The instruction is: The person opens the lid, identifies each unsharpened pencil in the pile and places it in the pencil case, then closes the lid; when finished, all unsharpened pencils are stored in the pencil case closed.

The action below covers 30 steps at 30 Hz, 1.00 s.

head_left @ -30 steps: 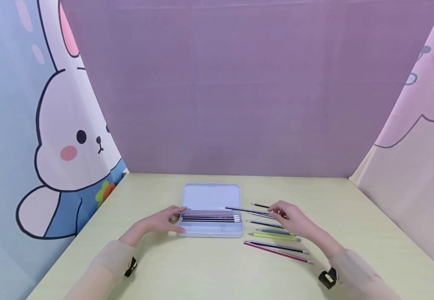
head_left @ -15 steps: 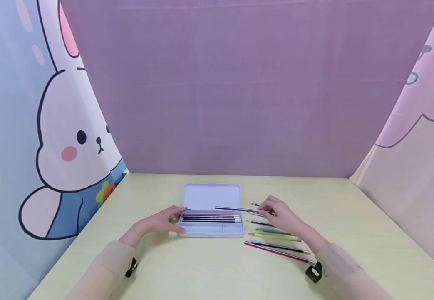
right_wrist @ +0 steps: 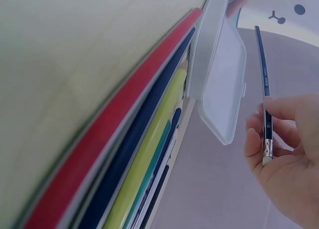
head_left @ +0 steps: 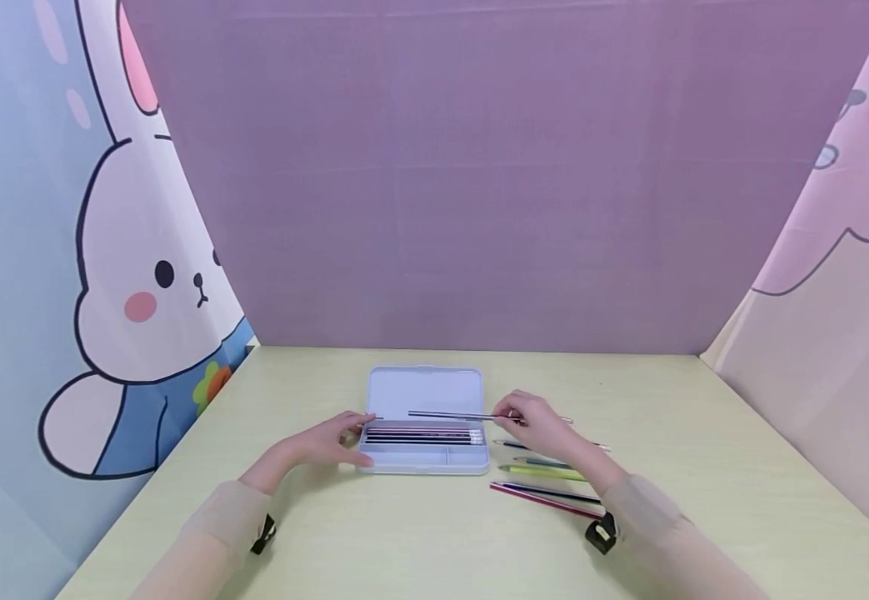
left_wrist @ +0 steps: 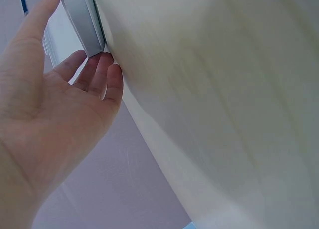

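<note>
A white pencil case (head_left: 407, 460) stands with its lid (head_left: 425, 390) raised at the back. Several dark striped pencils (head_left: 419, 437) lie side by side in its rear compartment. At the left end, my left hand (head_left: 323, 442) holds the case between thumb and fingers; the left wrist view shows the fingers around the case's corner (left_wrist: 88, 27). My right hand (head_left: 535, 423) pinches a dark pencil (head_left: 449, 415) near its white eraser end. That pencil is level, its other end pointing left and overlapping the lid in the head view.
Right of the case lie loose pencils: a red one (right_wrist: 119, 112), a navy one (right_wrist: 142, 117), a lime-yellow one (right_wrist: 154, 134), a teal one (right_wrist: 145, 181) and several dark ones. A purple cloth (head_left: 434, 208) hangs behind the table (head_left: 404, 533), with cartoon-printed curtains at both sides.
My right hand has moved left with the pencil, bringing it from over the loose pencils to above the case. My left hand has stayed at the case's left end.
</note>
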### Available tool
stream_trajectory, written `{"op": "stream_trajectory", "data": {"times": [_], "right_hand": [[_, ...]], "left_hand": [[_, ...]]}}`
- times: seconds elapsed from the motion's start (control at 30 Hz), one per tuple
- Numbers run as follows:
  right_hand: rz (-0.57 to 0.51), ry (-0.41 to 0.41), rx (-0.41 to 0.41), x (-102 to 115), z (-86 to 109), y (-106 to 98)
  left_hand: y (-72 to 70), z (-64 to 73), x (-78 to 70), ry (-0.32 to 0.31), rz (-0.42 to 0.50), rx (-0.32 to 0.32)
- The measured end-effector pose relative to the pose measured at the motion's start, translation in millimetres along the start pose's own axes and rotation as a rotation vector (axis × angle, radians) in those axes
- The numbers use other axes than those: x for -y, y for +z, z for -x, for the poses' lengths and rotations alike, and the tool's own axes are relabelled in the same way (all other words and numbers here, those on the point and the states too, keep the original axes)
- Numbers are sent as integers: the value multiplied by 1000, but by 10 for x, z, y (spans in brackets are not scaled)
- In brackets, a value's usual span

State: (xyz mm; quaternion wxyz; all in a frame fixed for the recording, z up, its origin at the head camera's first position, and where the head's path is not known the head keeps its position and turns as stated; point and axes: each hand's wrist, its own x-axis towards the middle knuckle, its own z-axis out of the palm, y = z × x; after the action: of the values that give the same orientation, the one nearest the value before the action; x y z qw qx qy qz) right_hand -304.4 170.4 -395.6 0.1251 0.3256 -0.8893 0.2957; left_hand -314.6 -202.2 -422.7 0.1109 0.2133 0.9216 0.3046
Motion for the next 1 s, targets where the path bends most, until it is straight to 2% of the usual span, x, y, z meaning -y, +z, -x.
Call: {"op": "stream_trajectory", "data": {"times": [0.27, 0.5, 0.8, 1.0], "right_hand": [[-33, -6, 45, 40, -138, 128], [-51, -8, 85, 102, -243, 218], [-28, -66, 107, 103, -322, 317], [-35, -55, 120, 129, -366, 365]], "left_hand": [[-7, 4, 6, 36, 3, 9], [-12, 6, 2, 40, 3, 12], [-4, -11, 24, 48, 2, 4], [-1, -10, 22, 56, -8, 5]]}}
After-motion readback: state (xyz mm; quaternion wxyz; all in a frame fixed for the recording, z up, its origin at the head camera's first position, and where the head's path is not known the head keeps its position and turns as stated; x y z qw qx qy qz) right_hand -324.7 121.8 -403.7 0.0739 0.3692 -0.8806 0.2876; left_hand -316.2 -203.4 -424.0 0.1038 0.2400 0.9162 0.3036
